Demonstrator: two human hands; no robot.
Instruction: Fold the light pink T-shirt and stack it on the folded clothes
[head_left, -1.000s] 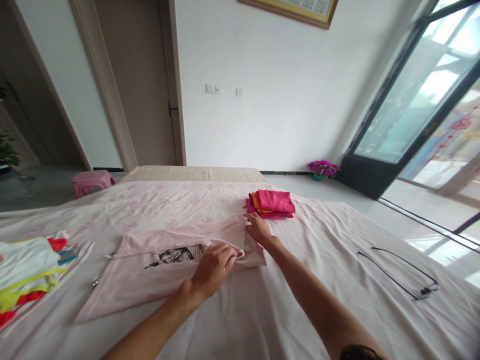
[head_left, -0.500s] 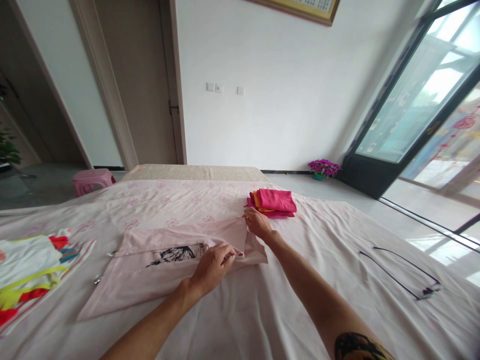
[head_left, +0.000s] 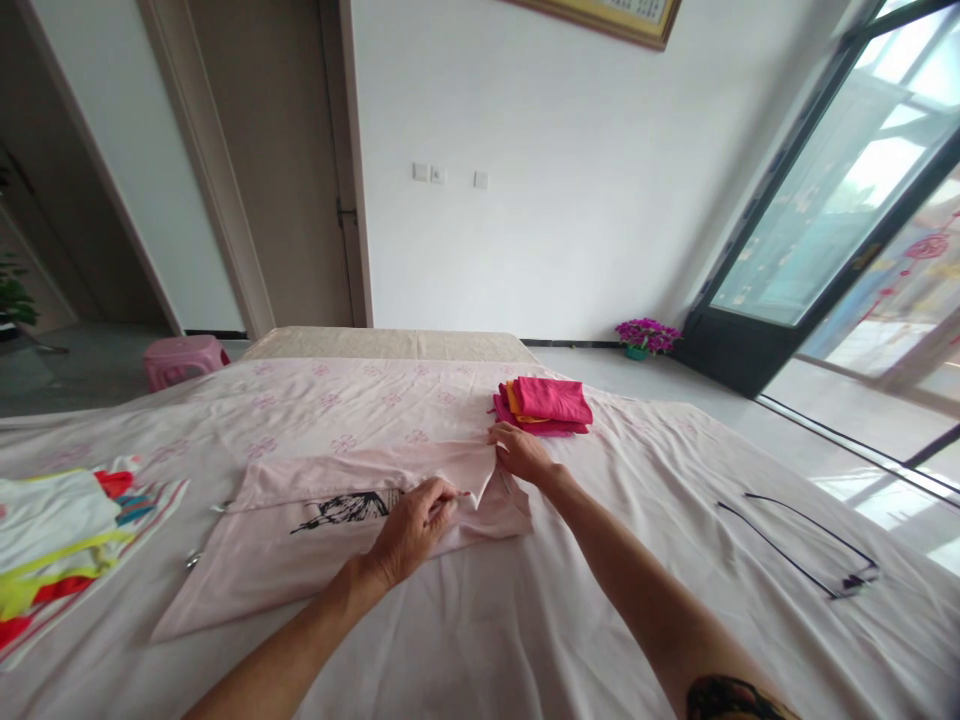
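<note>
The left hand [head_left: 416, 525] is nearly closed, and a fold of the pink garment [head_left: 262, 585] is pinched between its thumb and fingers. By the right hand [head_left: 523, 455], whose fingers are curled with the tips drawn together, the garment's far right corner is gripped, just in front of the folded red and orange clothes [head_left: 551, 403]. Between the two hands the cloth is raised into a small peak.

The garment is spread flat on the pale bed sheet [head_left: 600, 620], directly before the person. Its long axis is laid crosswise, from left to right, with the left end slanted somewhat nearer to the viewer. The broad end is pointed left, toward the multicoloured clothes [head_left: 67, 520]; the narrower end is held at the right. The black print [head_left: 349, 507] is turned upward, partly covered by the left hand.
</note>
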